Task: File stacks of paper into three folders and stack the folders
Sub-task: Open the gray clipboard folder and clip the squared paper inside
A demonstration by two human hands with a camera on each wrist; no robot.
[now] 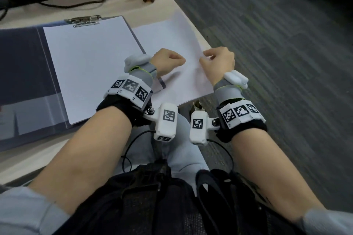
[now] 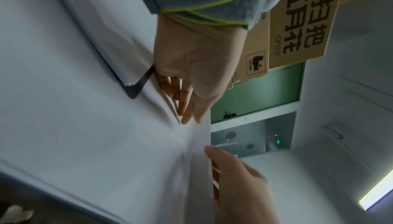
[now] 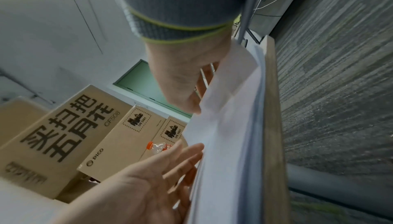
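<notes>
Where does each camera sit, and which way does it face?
Head: on the head, facing down at the open grey folder and loose white paper stack; forearms, left hand and right hand show.
Left wrist: on that wrist, facing along the left hand to the paper; right hand shows too.
Right wrist: likewise along the right hand; left hand shows.
Shared: both wrist views show the brown cardboard box with black characters.

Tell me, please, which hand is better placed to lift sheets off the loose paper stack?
Right: the right hand pinches the edge of the loose paper stack; the left hand merely touches it.
</notes>
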